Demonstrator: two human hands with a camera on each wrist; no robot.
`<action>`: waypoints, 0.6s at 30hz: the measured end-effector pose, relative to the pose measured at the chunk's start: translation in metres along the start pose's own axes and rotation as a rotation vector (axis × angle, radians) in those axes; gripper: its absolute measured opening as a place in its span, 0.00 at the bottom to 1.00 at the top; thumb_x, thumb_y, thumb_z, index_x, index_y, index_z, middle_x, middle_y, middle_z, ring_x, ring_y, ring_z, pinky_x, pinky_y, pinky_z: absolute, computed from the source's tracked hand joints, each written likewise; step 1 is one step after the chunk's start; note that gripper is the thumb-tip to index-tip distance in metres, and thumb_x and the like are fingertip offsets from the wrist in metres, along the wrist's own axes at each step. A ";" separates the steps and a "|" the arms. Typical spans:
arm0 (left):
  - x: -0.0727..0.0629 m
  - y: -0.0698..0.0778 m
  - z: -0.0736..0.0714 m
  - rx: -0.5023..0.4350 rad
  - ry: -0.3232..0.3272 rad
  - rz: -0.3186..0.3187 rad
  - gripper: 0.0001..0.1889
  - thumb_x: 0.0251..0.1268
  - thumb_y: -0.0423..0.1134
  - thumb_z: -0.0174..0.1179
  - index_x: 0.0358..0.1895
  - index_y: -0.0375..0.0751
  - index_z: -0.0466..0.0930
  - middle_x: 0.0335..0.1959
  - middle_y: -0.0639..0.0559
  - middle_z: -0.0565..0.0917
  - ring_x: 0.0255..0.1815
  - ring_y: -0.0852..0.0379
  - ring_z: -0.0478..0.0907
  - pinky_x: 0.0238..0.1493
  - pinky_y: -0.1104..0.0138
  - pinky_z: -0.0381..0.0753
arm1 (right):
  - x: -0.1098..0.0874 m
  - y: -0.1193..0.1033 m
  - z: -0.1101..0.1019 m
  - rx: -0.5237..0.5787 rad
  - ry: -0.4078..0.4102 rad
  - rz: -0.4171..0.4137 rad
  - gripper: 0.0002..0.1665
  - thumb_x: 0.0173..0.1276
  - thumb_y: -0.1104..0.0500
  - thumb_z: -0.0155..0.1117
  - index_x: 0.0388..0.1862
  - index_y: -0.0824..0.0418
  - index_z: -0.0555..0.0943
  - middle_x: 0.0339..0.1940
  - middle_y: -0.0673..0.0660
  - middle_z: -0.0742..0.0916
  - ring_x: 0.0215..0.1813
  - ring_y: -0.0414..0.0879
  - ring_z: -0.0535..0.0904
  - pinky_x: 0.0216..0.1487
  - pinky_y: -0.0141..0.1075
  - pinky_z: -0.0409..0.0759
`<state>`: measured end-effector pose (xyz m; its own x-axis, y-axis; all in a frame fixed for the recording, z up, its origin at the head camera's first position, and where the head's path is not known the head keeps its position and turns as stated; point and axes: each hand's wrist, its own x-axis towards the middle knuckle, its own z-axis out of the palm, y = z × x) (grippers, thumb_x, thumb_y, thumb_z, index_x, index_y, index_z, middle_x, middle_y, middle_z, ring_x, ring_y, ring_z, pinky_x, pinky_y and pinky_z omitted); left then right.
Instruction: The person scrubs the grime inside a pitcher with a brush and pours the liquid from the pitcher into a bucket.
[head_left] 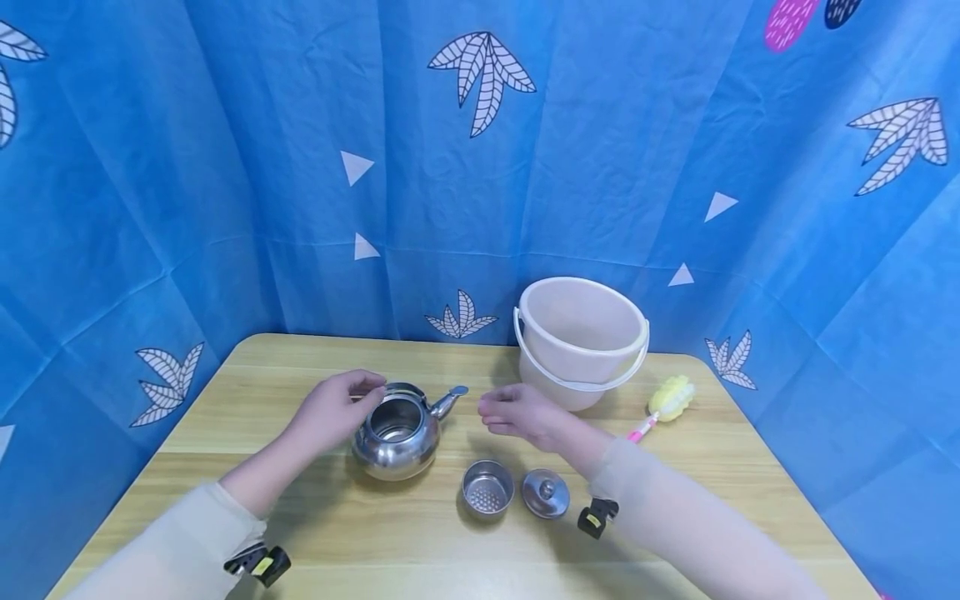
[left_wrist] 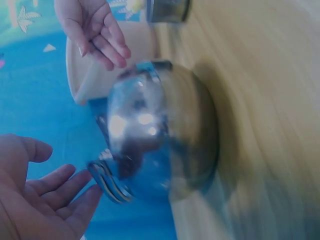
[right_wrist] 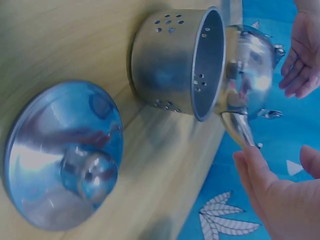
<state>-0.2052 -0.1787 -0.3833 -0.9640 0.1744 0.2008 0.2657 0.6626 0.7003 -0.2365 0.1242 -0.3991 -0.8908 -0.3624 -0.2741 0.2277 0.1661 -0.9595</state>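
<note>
A shiny steel teapot [head_left: 397, 446] stands lidless on the table, its spout toward the right. My left hand [head_left: 343, 408] hovers at the pot's left rim; in the left wrist view its loosely bent fingers [left_wrist: 75, 192] come right up to the folded handle [left_wrist: 112, 185]. Over the table right of the spout hangs my right hand [head_left: 525, 415], holding nothing, thumb apart from the fingers. Nearer me sits a perforated steel strainer cup [head_left: 487, 490], upright. Beside it lies the round lid [head_left: 546, 493], knob up; both show large in the right wrist view.
A white bucket [head_left: 581, 367] with its handle down stands at the back right. To its right lies a yellow sponge brush [head_left: 671, 398] with a pink and white handle, partly behind my right forearm. Blue patterned curtain [head_left: 450, 192] surrounds the back and sides of the wooden table [head_left: 300, 367].
</note>
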 end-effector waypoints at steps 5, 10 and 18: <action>-0.007 0.014 0.003 0.011 -0.017 0.010 0.16 0.74 0.43 0.57 0.57 0.38 0.82 0.54 0.44 0.85 0.55 0.41 0.81 0.57 0.47 0.80 | -0.015 -0.006 -0.012 -0.076 -0.015 -0.040 0.27 0.75 0.64 0.58 0.65 0.80 0.68 0.57 0.71 0.81 0.62 0.62 0.78 0.63 0.44 0.79; -0.014 0.028 0.003 0.063 -0.026 0.073 0.17 0.74 0.47 0.57 0.56 0.40 0.83 0.54 0.46 0.85 0.55 0.43 0.82 0.57 0.47 0.80 | -0.029 -0.014 -0.024 -0.161 -0.020 -0.089 0.28 0.75 0.62 0.59 0.66 0.79 0.69 0.57 0.70 0.82 0.62 0.61 0.78 0.62 0.45 0.79; -0.027 0.050 0.002 0.175 -0.085 0.107 0.20 0.74 0.51 0.57 0.59 0.44 0.82 0.57 0.48 0.84 0.62 0.42 0.78 0.63 0.45 0.75 | -0.052 -0.030 -0.032 -0.374 0.004 -0.117 0.26 0.73 0.58 0.64 0.63 0.74 0.75 0.57 0.66 0.84 0.58 0.57 0.82 0.57 0.44 0.83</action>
<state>-0.1657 -0.1485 -0.3548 -0.9299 0.3063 0.2038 0.3676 0.7520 0.5472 -0.2092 0.1674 -0.3535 -0.9038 -0.3954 -0.1636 -0.0337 0.4469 -0.8939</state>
